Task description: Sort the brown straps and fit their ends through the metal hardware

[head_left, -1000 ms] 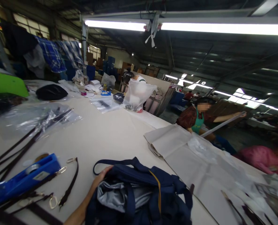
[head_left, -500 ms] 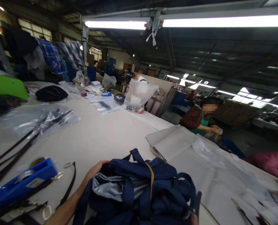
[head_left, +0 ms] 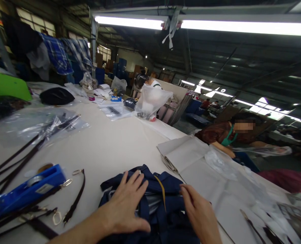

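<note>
1. While both palms press flat at the bottom centre of the frame, the left hand (head_left: 126,206) and right hand (head_left: 199,215) lie open on the navy bag (head_left: 163,203), clamping nothing.
2. The bag looks mostly flattened; its handles (head_left: 142,171) lie loose.
3. A blue tape dispenser (head_left: 23,193) sits lower left.

Navy bag (head_left: 155,189) with grey lining, crumpled flat on white table, near edge.

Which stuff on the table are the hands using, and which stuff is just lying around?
In use:
- left hand flat on the navy bag
- right hand on the same bag

Lying about:
- blue tape dispenser
- dark straps
- folded grey cloth
- clear plastic bag
</note>
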Motion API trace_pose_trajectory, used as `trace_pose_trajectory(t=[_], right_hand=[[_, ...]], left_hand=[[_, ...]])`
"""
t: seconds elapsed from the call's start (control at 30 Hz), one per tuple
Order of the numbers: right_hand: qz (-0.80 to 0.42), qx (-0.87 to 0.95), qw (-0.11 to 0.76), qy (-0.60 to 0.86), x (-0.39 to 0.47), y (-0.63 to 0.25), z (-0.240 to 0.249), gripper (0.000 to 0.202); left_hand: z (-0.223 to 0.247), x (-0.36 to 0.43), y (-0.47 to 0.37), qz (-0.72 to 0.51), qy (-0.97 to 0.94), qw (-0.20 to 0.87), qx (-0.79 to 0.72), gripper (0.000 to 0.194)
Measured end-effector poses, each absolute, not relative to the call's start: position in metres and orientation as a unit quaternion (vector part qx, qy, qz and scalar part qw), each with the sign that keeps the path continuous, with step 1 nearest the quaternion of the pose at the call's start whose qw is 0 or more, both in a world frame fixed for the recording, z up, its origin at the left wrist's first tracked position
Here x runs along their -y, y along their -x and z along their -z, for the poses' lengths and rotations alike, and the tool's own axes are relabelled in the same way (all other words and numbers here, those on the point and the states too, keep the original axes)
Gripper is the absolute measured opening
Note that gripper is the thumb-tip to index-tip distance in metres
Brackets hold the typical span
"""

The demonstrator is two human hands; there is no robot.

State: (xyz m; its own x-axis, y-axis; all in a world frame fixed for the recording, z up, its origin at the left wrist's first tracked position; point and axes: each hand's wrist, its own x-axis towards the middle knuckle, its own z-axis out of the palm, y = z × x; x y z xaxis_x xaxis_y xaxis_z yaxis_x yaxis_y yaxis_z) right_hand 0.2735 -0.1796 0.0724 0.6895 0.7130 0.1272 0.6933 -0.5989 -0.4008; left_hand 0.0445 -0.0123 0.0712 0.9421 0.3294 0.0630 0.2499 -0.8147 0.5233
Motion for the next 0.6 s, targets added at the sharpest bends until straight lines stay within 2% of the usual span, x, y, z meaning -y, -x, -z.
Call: trace_pose_trajectory(t=[0.07,0.13,0.27,0.43,0.5,0.6], right_hand=[[-0.035,0.422,0.116,0.898,0.144,-0.253,-0.078,0.034],[-0.04,0.437,0.093,0.894,0.117,-0.235,-0.075,0.031],[-0.072,0.533,0.147,0.83,0.088,-0.205,-0.06,0.028],[-0.132,0.613,0.241,0.741,0.083,-0.207,-0.059,0.025],[-0.114,0.589,0.281,0.749,0.093,-0.224,-0.064,0.028],[-0.024,0.518,0.336,0.786,0.132,-0.243,-0.068,0.035]], left_hand=[[-0.061,0.033,-0.054,-0.053,-0.964,0.213,-0.153,0.113],[-0.048,0.04,-0.057,-0.056,-0.969,0.175,-0.166,0.11],[-0.025,0.027,-0.05,-0.095,-0.973,0.137,-0.159,0.09],[-0.013,0.011,-0.048,-0.13,-0.974,0.112,-0.145,0.079],[-0.016,0.003,-0.057,-0.133,-0.974,0.103,-0.151,0.076],[-0.021,-0.019,-0.076,-0.128,-0.973,0.106,-0.161,0.071]])
